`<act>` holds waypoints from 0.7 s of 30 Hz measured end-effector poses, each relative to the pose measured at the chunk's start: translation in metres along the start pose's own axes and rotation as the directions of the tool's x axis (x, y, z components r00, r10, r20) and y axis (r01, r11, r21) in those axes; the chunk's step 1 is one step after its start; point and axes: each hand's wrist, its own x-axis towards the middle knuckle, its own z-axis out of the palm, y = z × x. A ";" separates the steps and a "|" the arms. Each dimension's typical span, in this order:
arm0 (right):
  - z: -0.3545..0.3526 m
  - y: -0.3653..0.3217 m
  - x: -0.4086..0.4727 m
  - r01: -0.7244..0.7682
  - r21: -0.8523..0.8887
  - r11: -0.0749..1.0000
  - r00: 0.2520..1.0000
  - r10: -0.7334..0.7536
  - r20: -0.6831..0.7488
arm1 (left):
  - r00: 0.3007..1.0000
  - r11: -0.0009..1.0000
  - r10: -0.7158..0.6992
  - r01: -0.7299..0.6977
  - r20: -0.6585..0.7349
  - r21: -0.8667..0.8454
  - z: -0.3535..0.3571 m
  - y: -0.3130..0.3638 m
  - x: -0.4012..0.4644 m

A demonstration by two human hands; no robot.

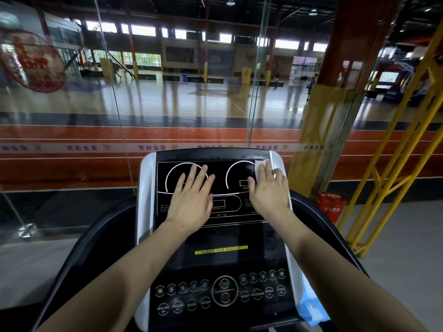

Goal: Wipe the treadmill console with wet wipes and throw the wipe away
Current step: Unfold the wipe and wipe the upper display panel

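Observation:
The treadmill console (220, 238) fills the lower middle of the head view, black with a silver frame and a display panel at the top. My left hand (191, 197) lies flat on the left part of the display, fingers straight and spread. My right hand (269, 190) presses a white wet wipe (260, 164) flat against the display's upper right corner. The wipe shows above and beside my fingertips; most of it is hidden under the hand.
A blue wet-wipe pack (310, 307) sits at the console's lower right side. Black handrails (318, 219) curve along both sides. A glass wall (119, 116) stands just beyond the console. Yellow railing (383, 178) and a red box (332, 204) are to the right.

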 end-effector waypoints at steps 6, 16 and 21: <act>0.016 0.018 0.001 0.097 0.025 0.995 0.995 -0.096 -0.015 | 1.000 1.000 -0.003 0.003 0.001 -0.005 0.005 -0.005 0.000; 0.027 0.013 0.006 0.110 0.115 0.987 0.994 -0.109 -0.011 | 1.000 1.000 0.017 -0.017 0.026 0.006 0.013 -0.008 0.005; 0.025 0.017 0.002 0.115 -0.010 0.993 0.991 -0.116 -0.062 | 0.999 0.999 0.033 -0.034 0.024 0.004 0.014 -0.007 0.006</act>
